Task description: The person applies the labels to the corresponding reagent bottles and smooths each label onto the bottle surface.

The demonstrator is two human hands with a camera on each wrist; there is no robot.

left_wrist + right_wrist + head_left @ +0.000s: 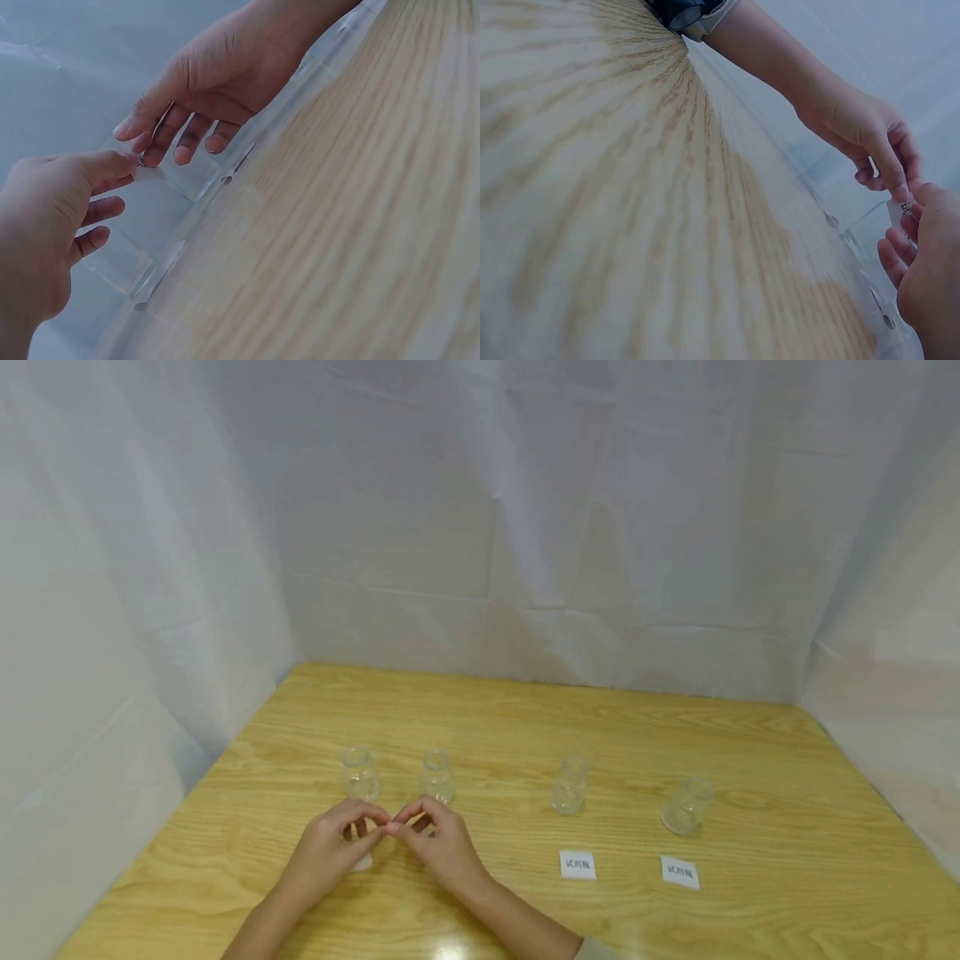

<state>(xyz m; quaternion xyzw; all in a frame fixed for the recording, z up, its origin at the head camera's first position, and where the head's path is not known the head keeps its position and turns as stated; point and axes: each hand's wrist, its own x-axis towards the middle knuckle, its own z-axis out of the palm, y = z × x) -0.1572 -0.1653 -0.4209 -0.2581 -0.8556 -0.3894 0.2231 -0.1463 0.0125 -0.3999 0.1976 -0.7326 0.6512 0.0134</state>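
Both hands met low over the counter [675,727]: left hand [326,852] and right hand [442,843] each pinched one small label [148,173] just before two jars [437,775]. Peeling cleanly probably wanted a steady pinch and slow pull.
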